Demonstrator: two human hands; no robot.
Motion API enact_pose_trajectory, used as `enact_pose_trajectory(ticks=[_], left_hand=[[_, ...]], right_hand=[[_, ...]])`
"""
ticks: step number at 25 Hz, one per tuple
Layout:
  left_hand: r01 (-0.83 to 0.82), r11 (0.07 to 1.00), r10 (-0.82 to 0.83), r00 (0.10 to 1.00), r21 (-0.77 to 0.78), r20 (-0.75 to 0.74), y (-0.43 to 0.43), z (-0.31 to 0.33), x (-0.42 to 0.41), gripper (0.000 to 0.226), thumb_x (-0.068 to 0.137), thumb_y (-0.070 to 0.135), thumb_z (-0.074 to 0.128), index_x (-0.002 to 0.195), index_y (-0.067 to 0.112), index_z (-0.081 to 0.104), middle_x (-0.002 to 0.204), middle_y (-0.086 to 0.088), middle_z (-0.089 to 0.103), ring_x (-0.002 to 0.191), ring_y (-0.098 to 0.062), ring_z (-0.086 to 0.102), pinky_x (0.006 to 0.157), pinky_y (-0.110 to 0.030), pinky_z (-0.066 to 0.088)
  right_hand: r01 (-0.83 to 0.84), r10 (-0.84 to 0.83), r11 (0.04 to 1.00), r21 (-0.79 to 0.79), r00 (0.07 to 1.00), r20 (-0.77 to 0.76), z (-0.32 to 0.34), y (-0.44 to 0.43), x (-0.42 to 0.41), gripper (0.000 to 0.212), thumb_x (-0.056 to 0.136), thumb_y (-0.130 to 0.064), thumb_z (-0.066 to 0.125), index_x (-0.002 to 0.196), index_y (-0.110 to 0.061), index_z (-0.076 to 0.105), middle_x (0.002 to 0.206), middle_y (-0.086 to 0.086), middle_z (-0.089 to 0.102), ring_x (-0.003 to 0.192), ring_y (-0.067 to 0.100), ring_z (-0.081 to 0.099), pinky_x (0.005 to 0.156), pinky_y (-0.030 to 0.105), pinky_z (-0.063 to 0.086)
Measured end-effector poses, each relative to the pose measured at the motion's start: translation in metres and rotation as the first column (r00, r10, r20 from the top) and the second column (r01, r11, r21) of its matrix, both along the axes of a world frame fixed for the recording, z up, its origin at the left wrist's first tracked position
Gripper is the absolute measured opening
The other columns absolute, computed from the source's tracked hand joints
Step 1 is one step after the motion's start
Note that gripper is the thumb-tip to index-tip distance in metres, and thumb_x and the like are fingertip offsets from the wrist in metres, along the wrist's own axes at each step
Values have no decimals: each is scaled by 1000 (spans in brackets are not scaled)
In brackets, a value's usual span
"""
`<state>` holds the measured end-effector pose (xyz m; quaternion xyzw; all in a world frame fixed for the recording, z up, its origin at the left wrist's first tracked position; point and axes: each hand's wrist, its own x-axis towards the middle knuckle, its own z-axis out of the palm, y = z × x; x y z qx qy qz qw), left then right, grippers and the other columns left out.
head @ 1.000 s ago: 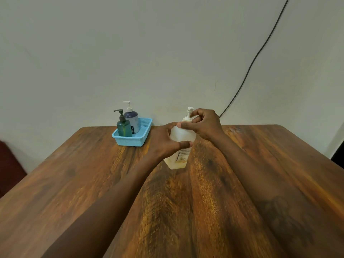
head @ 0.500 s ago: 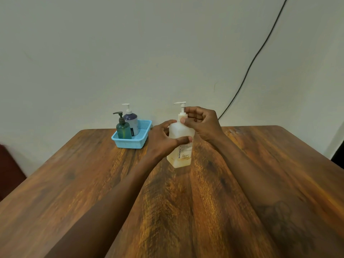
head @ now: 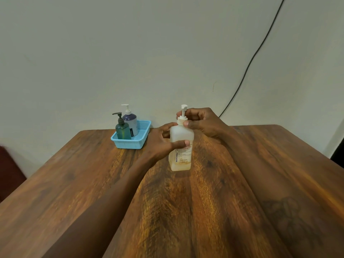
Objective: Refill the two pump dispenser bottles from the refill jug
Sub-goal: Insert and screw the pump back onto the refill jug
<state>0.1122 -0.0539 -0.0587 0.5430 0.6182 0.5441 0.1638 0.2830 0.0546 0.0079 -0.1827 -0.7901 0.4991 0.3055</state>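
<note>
Risk: pump collar twists off w/ a jerk & the frosted bottle tips or slops on the table if left grip slackens. Left hand wraps bottle mid-body, closed snug. Right hand pinches collar, fingers curled shut. Bottle upright, right of blue basket holding green bottle & purple bottle.

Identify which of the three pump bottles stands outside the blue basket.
The translucent white bottle, held by both hands on the table; the green and purple bottles stand inside.
</note>
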Motion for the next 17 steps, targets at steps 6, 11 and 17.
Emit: enact_pose_trajectory(ticks=[6,11,17], left_hand=[[-59,997,61,997,51,-43,0,11,5,61,63,50,94,117,41,67,110,14,75,101,-5,72,83,-35,64],[-84,992,99,979,89,-177,-1,17,15,52,64,48,94,107,51,64,98,26,69,94,-3,70,74,-24,62],[-107,993,111,988,42,-106,4,19,9,65,63,47,95,121,34,68,108,16,71,99,-7,71,81,-30,62]], right_hand=[[164,-163,980,116,986,-21,7,-1,-1,41,80,-15,88,117,-9,75,106,-2,78,95,4,75,88,27,61],[447,-462,856,261,887,-4,1,-6,-8,57,57,-52,97,87,-13,69,82,-3,72,74,10,68,64,25,57],[201,-205,976,-78,978,-48,1,-6,-3,42,91,-49,73,125,-26,64,115,0,75,106,22,73,95,42,60]])
